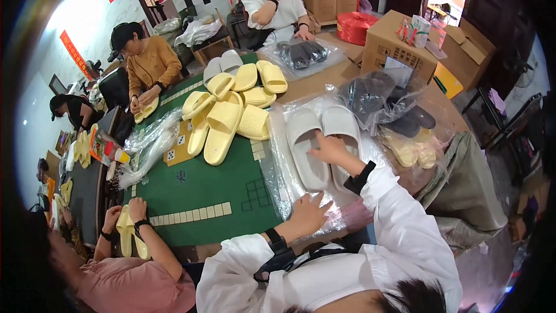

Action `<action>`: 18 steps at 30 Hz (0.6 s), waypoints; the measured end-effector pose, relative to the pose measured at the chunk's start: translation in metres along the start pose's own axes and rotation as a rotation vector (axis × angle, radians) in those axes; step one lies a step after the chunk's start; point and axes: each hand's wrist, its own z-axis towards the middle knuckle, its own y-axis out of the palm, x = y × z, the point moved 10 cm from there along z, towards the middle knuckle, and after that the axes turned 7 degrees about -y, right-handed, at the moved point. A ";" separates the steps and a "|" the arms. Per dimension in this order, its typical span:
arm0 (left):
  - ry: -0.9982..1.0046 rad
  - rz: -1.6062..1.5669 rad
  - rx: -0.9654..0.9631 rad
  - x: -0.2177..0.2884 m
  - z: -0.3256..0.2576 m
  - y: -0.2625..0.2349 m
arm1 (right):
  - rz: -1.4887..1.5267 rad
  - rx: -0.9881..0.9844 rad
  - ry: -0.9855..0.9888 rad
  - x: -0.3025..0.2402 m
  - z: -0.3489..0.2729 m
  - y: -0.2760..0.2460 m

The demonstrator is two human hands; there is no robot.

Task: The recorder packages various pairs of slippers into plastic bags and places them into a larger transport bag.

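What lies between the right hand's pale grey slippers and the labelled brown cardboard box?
Head view: dark slippers in clear plastic bags lie between grey slippers and box.

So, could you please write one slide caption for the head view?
Right hand on a grey slipper, left hand at the clear plastic.
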 end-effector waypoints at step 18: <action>-0.099 -0.457 0.422 -0.051 -0.004 -0.060 | 1.225 -0.695 -0.472 -0.034 -0.215 -0.051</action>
